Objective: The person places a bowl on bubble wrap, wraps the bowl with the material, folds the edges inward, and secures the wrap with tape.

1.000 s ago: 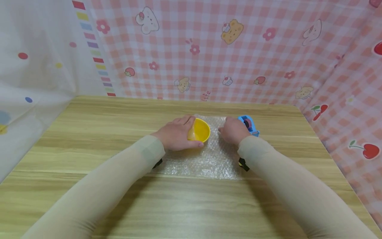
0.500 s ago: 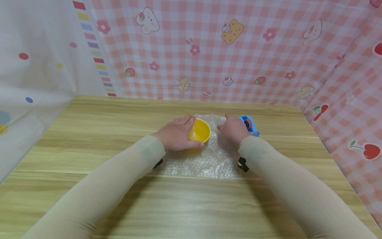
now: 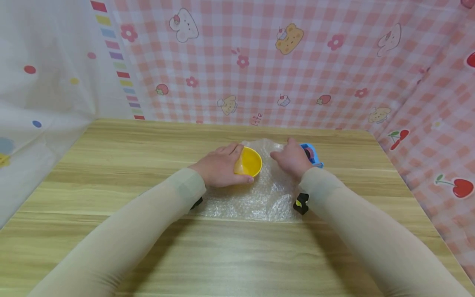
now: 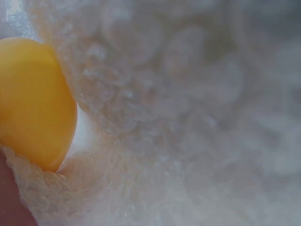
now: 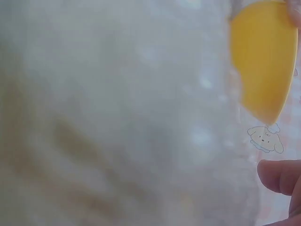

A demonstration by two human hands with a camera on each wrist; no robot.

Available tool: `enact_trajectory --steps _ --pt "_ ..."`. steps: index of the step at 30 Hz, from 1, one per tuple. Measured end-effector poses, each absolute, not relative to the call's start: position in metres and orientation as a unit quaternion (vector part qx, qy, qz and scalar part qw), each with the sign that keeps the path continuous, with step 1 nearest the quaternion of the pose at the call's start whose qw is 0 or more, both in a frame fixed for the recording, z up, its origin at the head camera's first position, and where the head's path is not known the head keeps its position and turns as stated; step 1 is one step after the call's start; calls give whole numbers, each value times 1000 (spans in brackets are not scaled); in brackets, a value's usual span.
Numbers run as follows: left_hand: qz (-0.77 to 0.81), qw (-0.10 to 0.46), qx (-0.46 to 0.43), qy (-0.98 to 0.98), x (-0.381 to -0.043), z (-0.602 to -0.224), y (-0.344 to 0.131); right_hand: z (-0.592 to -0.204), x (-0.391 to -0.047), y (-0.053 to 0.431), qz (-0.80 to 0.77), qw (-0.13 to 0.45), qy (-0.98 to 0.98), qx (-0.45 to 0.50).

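My left hand (image 3: pixel 222 167) grips a yellow bowl (image 3: pixel 252 162), tipped on its side with its opening facing right. Under the bowl lies a sheet of clear bubble wrap (image 3: pixel 237 208); in the left wrist view the bubble wrap (image 4: pixel 141 122) comes up close around the outside of the bowl (image 4: pixel 37 103). My right hand (image 3: pixel 293 159) holds the sheet at its right side, thumb toward the bowl. Raised bubble wrap (image 5: pixel 141 113) fills most of the right wrist view, with a fingertip (image 5: pixel 275 176) at its edge. The exact pinch is hidden.
A blue tape dispenser (image 3: pixel 315 156) stands just right of my right hand, partly covered by it. The wooden table (image 3: pixel 230 255) extends all round the sheet. Behind it hangs a pink checked cloth (image 3: pixel 215 62), which also lines the right side.
My right hand has turned and shifted slightly right and away from me, lifting the bubble wrap's far right part. The dispenser is more covered now. My left hand and the bowl stay put.
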State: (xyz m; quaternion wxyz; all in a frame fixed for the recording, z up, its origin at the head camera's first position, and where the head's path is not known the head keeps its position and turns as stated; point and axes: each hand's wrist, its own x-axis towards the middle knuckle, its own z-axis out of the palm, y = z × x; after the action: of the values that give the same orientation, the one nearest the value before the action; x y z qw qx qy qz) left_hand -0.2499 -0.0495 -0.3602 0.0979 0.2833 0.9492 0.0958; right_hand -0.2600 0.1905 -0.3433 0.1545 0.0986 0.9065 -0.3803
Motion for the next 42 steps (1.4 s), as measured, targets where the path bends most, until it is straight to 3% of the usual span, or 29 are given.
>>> enact_trajectory --steps 11,24,42 --pt "99 97 283 949 -250 -361 -50 -340 -260 192 -406 176 890 111" --pt "91 97 283 950 -251 -361 -50 -336 -259 189 -467 88 865 162" --pt "84 99 283 950 -251 -360 -50 -341 -265 191 -560 96 805 172"
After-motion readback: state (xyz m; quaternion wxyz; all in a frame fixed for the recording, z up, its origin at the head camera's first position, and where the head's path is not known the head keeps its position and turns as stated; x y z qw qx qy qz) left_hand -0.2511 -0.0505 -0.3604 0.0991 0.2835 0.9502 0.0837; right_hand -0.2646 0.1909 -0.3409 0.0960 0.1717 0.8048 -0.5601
